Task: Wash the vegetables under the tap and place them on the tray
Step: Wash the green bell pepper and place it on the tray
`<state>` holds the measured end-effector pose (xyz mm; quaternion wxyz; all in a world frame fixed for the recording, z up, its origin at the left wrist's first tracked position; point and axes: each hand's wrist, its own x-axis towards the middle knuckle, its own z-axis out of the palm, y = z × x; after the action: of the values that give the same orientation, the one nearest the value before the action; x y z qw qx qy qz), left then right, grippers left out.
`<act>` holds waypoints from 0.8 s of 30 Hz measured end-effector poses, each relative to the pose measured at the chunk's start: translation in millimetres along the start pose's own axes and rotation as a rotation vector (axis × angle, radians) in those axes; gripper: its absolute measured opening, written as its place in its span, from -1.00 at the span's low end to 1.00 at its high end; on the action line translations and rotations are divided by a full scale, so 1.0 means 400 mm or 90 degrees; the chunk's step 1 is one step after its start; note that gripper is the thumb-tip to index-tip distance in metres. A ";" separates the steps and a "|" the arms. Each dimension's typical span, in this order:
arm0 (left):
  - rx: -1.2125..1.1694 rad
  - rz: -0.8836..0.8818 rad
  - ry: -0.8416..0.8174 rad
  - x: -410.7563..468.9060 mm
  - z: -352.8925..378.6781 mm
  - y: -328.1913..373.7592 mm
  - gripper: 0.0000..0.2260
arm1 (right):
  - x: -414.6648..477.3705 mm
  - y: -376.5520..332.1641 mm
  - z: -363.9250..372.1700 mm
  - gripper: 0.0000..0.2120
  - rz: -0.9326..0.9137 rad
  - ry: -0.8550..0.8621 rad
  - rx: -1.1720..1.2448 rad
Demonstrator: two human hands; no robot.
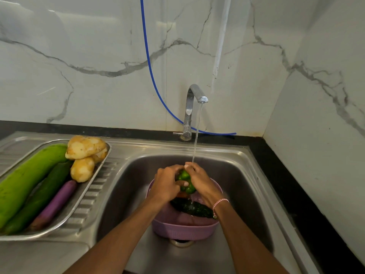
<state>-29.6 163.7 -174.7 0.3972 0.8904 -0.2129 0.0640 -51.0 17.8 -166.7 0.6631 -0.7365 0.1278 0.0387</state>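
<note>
Far left: steel tray (78,196) on the ribbed draining board (96,192). On the tray:
- a big pale green gourd (25,180) along the left side
- a dark green cucumber (43,194) just beside the gourd
- a purple eggplant (57,200) to the right of that cucumber, touching it
- three potatoes (85,147) piled at the far corner, resting on the gourd's and cucumber's ends

Centre: steel sink (246,184) with a purple basket (177,228) standing in the bowl, over the drain. A second dark cucumber (193,208) lies inside the basket, wet. There is a bit of orange under the left hand, too hidden to tell what it is.

Both hands are above the basket.
- Left hand (166,184): fingers curled round the green pepper (185,181) from the left, thumb across its front.
- Right hand (201,180): wraps the same pepper from the right, fingertips over the top.
- The pepper is clasped between the two hands, above the basket and clear of the tray.

The tap (190,107) stands at the back edge of the sink, running. The water stream (196,135) lands on the right hand's fingers at the top of the pepper and runs off below into the basket.

A red-and-white thread bracelet (220,203) is on the right wrist. A blue hose (152,76) hangs down the marble wall behind the tap, its end lying on the black counter (286,184), which runs along the back and right side of the sink.
</note>
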 end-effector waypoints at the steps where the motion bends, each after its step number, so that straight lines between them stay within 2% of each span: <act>1: -0.005 -0.020 0.017 0.005 -0.005 -0.006 -0.56 | 0.003 0.003 -0.002 -0.65 -0.001 -0.032 0.017; 3: -0.040 -0.054 0.033 0.010 -0.011 -0.012 -0.60 | 0.008 0.012 -0.011 -0.54 0.000 -0.067 0.062; 4: -0.073 -0.069 0.033 0.011 -0.011 -0.015 -0.61 | 0.009 0.015 -0.016 -0.54 0.000 -0.080 0.076; 8: -0.177 -0.104 0.007 0.003 0.005 -0.017 -0.66 | 0.003 0.011 0.000 -0.84 -0.026 -0.060 0.096; 11: -0.244 -0.101 -0.030 -0.002 0.013 -0.004 -0.60 | -0.005 0.008 0.009 -0.82 -0.032 -0.011 0.085; 13: -0.246 -0.080 -0.043 0.000 0.012 0.004 -0.57 | 0.003 0.015 0.006 -0.77 -0.031 0.019 0.111; 15: -0.247 -0.067 -0.029 0.003 0.007 0.005 -0.55 | 0.004 0.010 0.007 -0.81 -0.018 0.032 0.164; 18: -0.189 -0.051 0.001 0.005 -0.004 0.004 -0.51 | 0.007 -0.003 0.013 -0.81 0.017 0.048 0.219; 24: -0.055 0.090 -0.031 0.005 -0.013 -0.008 -0.42 | 0.003 -0.013 -0.016 -0.69 0.090 0.065 0.255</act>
<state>-26.1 168.7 -172.9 0.4243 0.8565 -0.2875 0.0608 -49.1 11.7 -161.0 0.7846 -0.5802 0.2177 0.0219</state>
